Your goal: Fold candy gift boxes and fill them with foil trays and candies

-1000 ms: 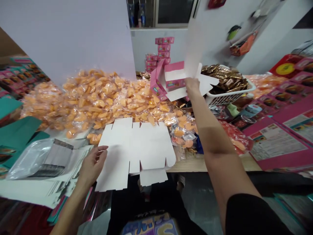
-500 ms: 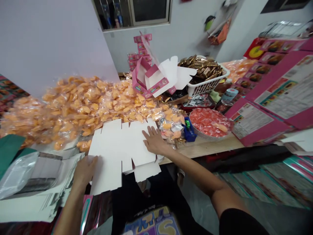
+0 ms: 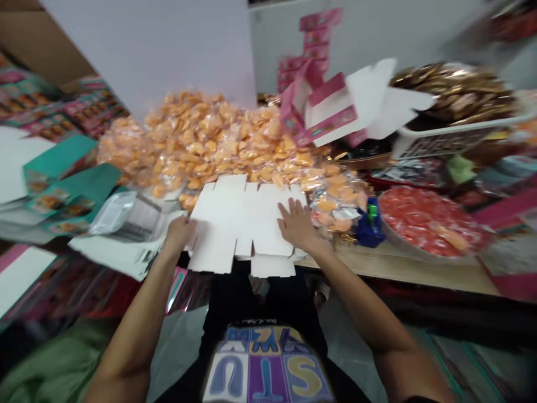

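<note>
White flat cardboard box blanks (image 3: pixel 222 218) lie in front of me at the table's near edge, their flaps cut with slots. My left hand (image 3: pixel 180 232) is at the left edge of the blanks, fingers curled together at that edge; what they pinch is too small to make out. My right hand (image 3: pixel 297 224) rests palm down on the right part of the top blank, fingers spread. Behind the blanks is a heap of orange items in clear wrappers (image 3: pixel 201 134). A blue tape dispenser (image 3: pixel 370 226) with green tape stands to the right of my right hand.
An open pink box (image 3: pixel 331 112) sits behind the heap. At the right are a bowl of red packets (image 3: pixel 428 221) and a white basket (image 3: pixel 457 137) of gold packets. Green boxes (image 3: pixel 75 184) and a clear plastic package (image 3: pixel 126 215) lie at the left.
The view has turned left, bringing more green boxes into sight. My left hand stays at the blanks' left edge and my right hand stays spread on top.
</note>
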`<control>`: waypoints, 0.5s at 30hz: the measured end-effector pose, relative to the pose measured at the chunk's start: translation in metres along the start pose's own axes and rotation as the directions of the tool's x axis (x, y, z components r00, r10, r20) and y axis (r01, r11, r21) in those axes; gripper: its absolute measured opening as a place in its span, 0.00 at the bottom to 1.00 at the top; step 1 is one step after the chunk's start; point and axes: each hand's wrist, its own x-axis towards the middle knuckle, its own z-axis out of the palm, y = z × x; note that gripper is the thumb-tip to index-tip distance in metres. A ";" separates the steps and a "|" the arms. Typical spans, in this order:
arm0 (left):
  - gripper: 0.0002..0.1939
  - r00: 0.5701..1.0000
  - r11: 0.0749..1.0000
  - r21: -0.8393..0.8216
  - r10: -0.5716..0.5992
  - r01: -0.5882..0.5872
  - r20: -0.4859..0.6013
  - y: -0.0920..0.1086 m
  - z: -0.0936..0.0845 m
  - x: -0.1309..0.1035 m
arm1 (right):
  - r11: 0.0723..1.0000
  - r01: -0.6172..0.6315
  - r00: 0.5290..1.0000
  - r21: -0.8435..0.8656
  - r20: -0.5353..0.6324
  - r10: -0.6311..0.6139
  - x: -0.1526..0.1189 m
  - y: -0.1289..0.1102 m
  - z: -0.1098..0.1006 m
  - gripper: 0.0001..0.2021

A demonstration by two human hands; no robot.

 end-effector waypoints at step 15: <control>0.19 0.998 0.980 0.194 -0.046 0.038 0.037 -0.005 -0.005 0.006 | 0.992 0.016 0.992 -0.124 -0.118 -0.031 0.004 0.013 0.025 0.33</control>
